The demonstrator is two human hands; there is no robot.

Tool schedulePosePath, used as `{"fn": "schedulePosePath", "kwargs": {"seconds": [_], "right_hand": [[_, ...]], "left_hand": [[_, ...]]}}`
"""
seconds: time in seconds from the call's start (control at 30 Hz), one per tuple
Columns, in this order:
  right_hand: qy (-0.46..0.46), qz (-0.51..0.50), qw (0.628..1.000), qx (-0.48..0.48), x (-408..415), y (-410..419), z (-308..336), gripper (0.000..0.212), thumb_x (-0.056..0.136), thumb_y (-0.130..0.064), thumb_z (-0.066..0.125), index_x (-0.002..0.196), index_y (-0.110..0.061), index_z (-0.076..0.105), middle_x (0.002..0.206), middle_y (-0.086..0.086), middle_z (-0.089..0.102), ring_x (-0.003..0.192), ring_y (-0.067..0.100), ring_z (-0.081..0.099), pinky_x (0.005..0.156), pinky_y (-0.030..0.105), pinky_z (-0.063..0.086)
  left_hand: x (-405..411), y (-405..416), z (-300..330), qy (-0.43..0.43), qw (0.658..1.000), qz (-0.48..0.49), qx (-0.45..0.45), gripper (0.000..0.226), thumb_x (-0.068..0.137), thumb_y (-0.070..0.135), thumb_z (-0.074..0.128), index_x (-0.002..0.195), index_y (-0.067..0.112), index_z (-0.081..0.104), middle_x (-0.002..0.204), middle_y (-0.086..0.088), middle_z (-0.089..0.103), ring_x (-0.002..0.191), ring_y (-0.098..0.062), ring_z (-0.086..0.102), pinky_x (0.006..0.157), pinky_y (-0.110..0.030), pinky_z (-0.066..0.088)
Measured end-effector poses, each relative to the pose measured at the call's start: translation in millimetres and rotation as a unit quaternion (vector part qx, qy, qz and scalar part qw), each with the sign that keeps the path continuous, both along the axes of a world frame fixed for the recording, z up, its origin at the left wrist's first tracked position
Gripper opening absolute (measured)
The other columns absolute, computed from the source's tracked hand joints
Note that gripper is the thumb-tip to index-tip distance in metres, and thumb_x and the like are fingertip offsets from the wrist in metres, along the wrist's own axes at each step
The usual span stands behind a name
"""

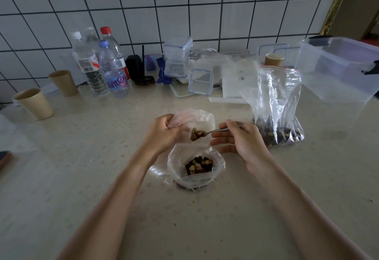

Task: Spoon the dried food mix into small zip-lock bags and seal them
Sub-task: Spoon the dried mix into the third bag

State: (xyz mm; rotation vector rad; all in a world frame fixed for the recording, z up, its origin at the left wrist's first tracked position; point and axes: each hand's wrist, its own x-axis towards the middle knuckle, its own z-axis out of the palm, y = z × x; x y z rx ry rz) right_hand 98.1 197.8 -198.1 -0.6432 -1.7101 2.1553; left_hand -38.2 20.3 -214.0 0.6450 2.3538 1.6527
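Your left hand pinches open an empty small bag while your right hand holds a loaded spoon at its mouth. One filled bag stands unsealed before you; plenty of mix remains in the big bag.

Your left hand pinches with curled fingers, forearm angled in from the table's near edge; your right hand grips between thumb and forefinger, other fingers extended
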Motion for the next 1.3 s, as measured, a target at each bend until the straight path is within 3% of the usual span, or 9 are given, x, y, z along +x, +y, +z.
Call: {"fn": "schedulePosePath", "kwargs": {"seconds": [0.1, 0.3, 0.5, 0.6, 0.8, 0.93, 1.07, 1.2, 1.3], "right_hand": [[-0.007, 0.013, 1.000, 0.003, -2.5, -3.8, -1.1, 0.032, 0.111, -0.023, 0.047, 0.105, 0.002, 0.067, 0.090, 0.020, 0.079, 0.074, 0.032, 0.078, 0.050, 0.027, 0.056], [-0.010, 0.011, 0.995, -0.097, 0.7, 1.3, 0.8, 0.033, 0.110, -0.022, 0.048, 0.108, 0.006, 0.065, 0.094, 0.025, 0.078, 0.083, 0.036, 0.079, 0.056, 0.033, 0.061], [0.013, 0.004, 0.995, -0.100, 6.4, 4.6, 5.5, 0.034, 0.110, -0.022, 0.048, 0.112, 0.006, 0.066, 0.097, 0.025, 0.078, 0.084, 0.034, 0.078, 0.057, 0.033, 0.062], [0.029, -0.001, 0.995, -0.100, 9.0, 6.0, 8.7, 0.034, 0.110, -0.023, 0.048, 0.112, 0.005, 0.067, 0.097, 0.025, 0.077, 0.081, 0.032, 0.078, 0.053, 0.032, 0.060], [0.069, 0.016, 0.995, -0.066, 13.6, 5.6, 18.9, 0.034, 0.110, -0.025, 0.048, 0.112, 0.003, 0.067, 0.100, 0.026, 0.076, 0.081, 0.032, 0.076, 0.052, 0.032, 0.058], [0.083, 0.025, 0.996, -0.033, 19.9, 5.0, 29.2, 0.032, 0.110, -0.024, 0.048, 0.105, 0.000, 0.069, 0.098, 0.026, 0.076, 0.078, 0.033, 0.076, 0.049, 0.033, 0.056], [0.108, 0.045, 0.993, -0.022, 29.6, 5.8, 42.8, 0.033, 0.110, -0.025, 0.048, 0.102, -0.001, 0.069, 0.097, 0.026, 0.076, 0.075, 0.033, 0.075, 0.047, 0.032, 0.055], [0.133, 0.056, 0.989, -0.011, 44.1, 5.3, 50.7, 0.033, 0.109, -0.025, 0.049, 0.098, 0.000, 0.069, 0.093, 0.028, 0.076, 0.072, 0.036, 0.074, 0.046, 0.032, 0.053], [0.127, 0.061, 0.990, 0.008, 55.7, 2.8, 47.8, 0.034, 0.109, -0.023, 0.050, 0.096, 0.001, 0.069, 0.089, 0.029, 0.074, 0.070, 0.039, 0.073, 0.046, 0.033, 0.052]], "left_hand": [[2.4, 0.3, -0.2, 0.005, 1.000, -0.003, -0.008, 0.014, 0.092, 0.036, 0.075, 0.104, 0.028, 0.074, 0.096, 0.005, 0.079, 0.090, -0.012, 0.074, 0.087, -0.044, 0.063], [2.8, 1.1, 1.0, 0.025, 0.999, 0.011, -0.019, 0.009, 0.092, 0.033, 0.077, 0.099, 0.033, 0.072, 0.096, 0.007, 0.077, 0.089, -0.008, 0.073, 0.086, -0.040, 0.062], [1.0, -2.1, 3.0, 0.064, 0.996, 0.052, -0.041, 0.013, 0.093, 0.024, 0.076, 0.099, 0.015, 0.069, 0.094, -0.006, 0.073, 0.089, -0.026, 0.071, 0.080, -0.044, 0.061], [-0.4, -2.8, 1.3, 0.091, 0.992, 0.061, -0.065, 0.017, 0.094, 0.023, 0.075, 0.104, 0.012, 0.068, 0.093, -0.005, 0.071, 0.087, -0.026, 0.070, 0.076, -0.041, 0.059], [-1.7, -3.3, 11.7, 0.082, 0.989, 0.053, -0.112, 0.062, 0.090, 0.037, 0.078, 0.142, 0.015, 0.053, 0.131, 0.005, 0.060, 0.117, -0.017, 0.059, 0.097, -0.035, 0.052], [6.9, -17.0, 24.1, 0.120, 0.983, 0.075, -0.119, 0.056, 0.092, 0.037, 0.075, 0.140, 0.015, 0.054, 0.138, 0.001, 0.059, 0.123, -0.015, 0.056, 0.101, -0.037, 0.049], [30.7, -35.0, 35.7, 0.220, 0.966, 0.090, -0.103, 0.031, 0.094, 0.031, 0.072, 0.123, 0.020, 0.065, 0.126, 0.009, 0.065, 0.119, -0.010, 0.058, 0.103, -0.036, 0.048], [61.3, -48.6, 38.0, 0.257, 0.957, 0.085, -0.101, 0.008, 0.095, 0.034, 0.071, 0.101, 0.029, 0.069, 0.095, 0.019, 0.070, 0.088, 0.005, 0.063, 0.073, -0.007, 0.044], [81.5, -53.6, 35.0, 0.198, 0.967, 0.080, -0.135, 0.023, 0.093, 0.057, 0.064, 0.083, 0.036, 0.068, 0.068, 0.020, 0.068, 0.070, 0.008, 0.063, 0.057, -0.011, 0.040]]}}
